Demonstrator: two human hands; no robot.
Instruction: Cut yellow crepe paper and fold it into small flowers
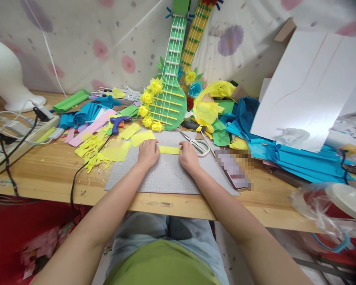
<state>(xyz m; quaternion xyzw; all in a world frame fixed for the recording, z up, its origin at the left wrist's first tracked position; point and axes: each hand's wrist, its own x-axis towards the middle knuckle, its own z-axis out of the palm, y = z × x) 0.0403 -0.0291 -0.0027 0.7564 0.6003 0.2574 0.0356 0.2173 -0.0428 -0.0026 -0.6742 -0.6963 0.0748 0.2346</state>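
Observation:
A narrow strip of yellow crepe paper stretches sideways between my hands, just above or on the grey cutting mat. My left hand is closed on its left end, and my right hand is closed on the right end. Right behind my right hand lies a pair of scissors with pale handles, blades pointing to the back left. Cut yellow paper pieces overlap the mat's back left corner. Beyond the mat leans a green paper lute-shaped instrument trimmed with yellow paper flowers.
A blue glue gun and shredded yellow paper lie to the left, with a power strip farther out. On the right are a phone, blue crepe paper and a leaning white board. A yellow instrument stands behind.

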